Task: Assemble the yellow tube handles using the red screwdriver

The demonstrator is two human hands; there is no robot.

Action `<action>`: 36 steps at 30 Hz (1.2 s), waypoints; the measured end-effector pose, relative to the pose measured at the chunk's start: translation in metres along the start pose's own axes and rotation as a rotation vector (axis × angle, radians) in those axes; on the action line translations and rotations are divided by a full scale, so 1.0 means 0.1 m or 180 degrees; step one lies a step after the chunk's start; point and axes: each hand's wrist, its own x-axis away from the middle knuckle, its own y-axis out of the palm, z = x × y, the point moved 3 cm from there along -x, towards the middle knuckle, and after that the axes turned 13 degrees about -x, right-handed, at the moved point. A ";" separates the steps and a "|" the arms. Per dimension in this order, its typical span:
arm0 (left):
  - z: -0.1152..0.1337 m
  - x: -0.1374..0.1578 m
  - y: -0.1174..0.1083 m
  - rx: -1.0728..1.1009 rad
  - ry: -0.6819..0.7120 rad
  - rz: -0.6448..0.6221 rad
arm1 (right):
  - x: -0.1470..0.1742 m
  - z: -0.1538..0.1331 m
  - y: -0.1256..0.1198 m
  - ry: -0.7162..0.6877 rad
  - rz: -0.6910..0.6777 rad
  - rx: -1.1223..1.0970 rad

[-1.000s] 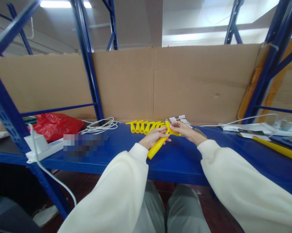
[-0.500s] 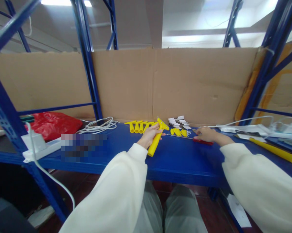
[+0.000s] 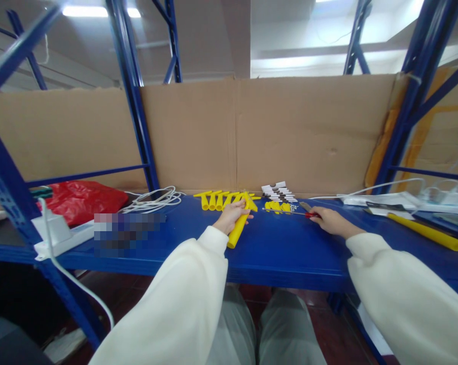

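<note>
On blue shelf (image 3: 274,248), centre, both hands at work. Landmark = row of yellow T-handles (image 3: 219,198) lying at shelf back, against cardboard backing (image 3: 251,132).

L hand (image 3: 232,216): just in front of the row's right end, fingers wrapped round upper part of a yellow scraper handle (image 3: 237,226). Handle tilted, lower end toward shelf front edge, head end up among the T-handles. Grip closed, firm.

R hand (image 3: 327,221): well right of the row, curled over red handle of a screwdriver (image 3: 293,213). Thin metal shaft runs from the hand left toward the row, low over shelf; can't tell if it touches the surface. Fingers closed on it.

Between the two hands: small yellow pieces (image 3: 278,206) in a cluster, near shaft tip. Behind those, stack of white strips (image 3: 278,190) w/ dark marks.

Left of row: coil of white cable (image 3: 154,197), then red bag (image 3: 82,198), white power strip (image 3: 61,234) at far left.

Far right of row: long yellow tube (image 3: 422,231), papers and more white cable (image 3: 377,190).
</note>
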 end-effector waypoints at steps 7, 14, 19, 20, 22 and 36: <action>0.01 0.02 0.01 -0.0030 0.0014 0.0010 | 0.02 -0.14 -0.10 -0.0585 0.0678 -0.0219; 0.03 0.06 0.04 -0.0117 -0.0035 -0.0049 | 0.03 -0.28 -0.10 -0.0763 0.0685 -0.0281; 0.03 0.05 0.05 -0.0143 -0.0093 -0.0117 | 0.02 -0.29 -0.08 -0.0683 0.0597 -0.0354; 0.03 0.04 0.05 -0.0132 -0.0093 -0.0126 | 0.02 -0.29 -0.08 -0.0658 0.0576 -0.0361; 0.03 0.04 0.04 -0.0118 -0.0100 -0.0126 | 0.02 -0.31 -0.09 -0.0605 0.0536 -0.0370; 0.06 0.08 0.06 -0.0179 -0.0068 -0.0103 | 0.03 -0.33 -0.10 -0.0579 0.0457 -0.0333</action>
